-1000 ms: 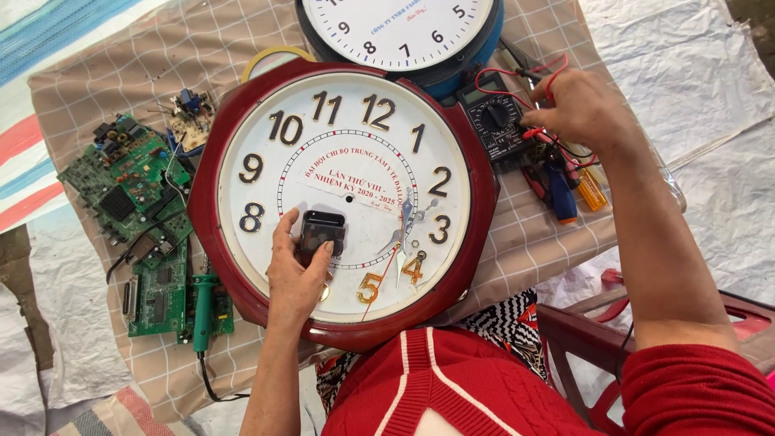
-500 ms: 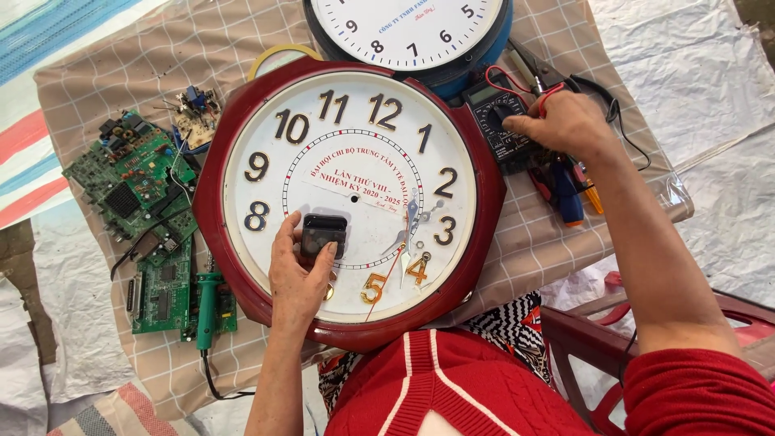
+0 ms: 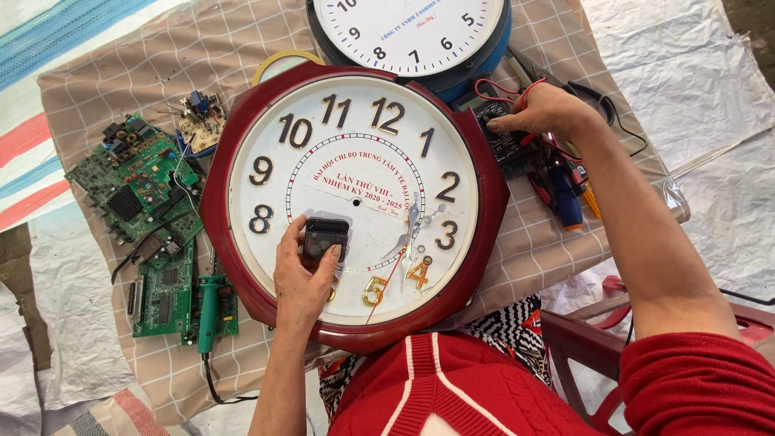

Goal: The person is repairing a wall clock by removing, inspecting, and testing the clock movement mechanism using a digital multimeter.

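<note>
**Small black clock movement held against a big red-framed dial**

Under our left hand (image 3: 300, 278) lies the large round wall clock with a dark red frame and white face (image 3: 355, 202), flat on the checked beige cloth (image 3: 533, 242) and reaching from our lap to just beside the right hand. Our left fingers are curled shut around a small black plastic box (image 3: 324, 236), which looks to us like the clock movement; it sits on the dial's lower left, close to the centre hole. We judge it light, stiff and smooth-sided, best pinched by its short edges as it is now. The clock itself seems bulky but not heavy; we would take it by the frame, never near the thin loose hands (image 3: 408, 234) just right of our thumb, which look easily bent.

Our right hand (image 3: 542, 113) rests half-closed on a dark multimeter with red and black leads (image 3: 508, 141); whether it grips anything, we cannot tell. Left of the clock lie green circuit boards (image 3: 141, 210) and a green-handled soldering iron (image 3: 208, 311).
</note>
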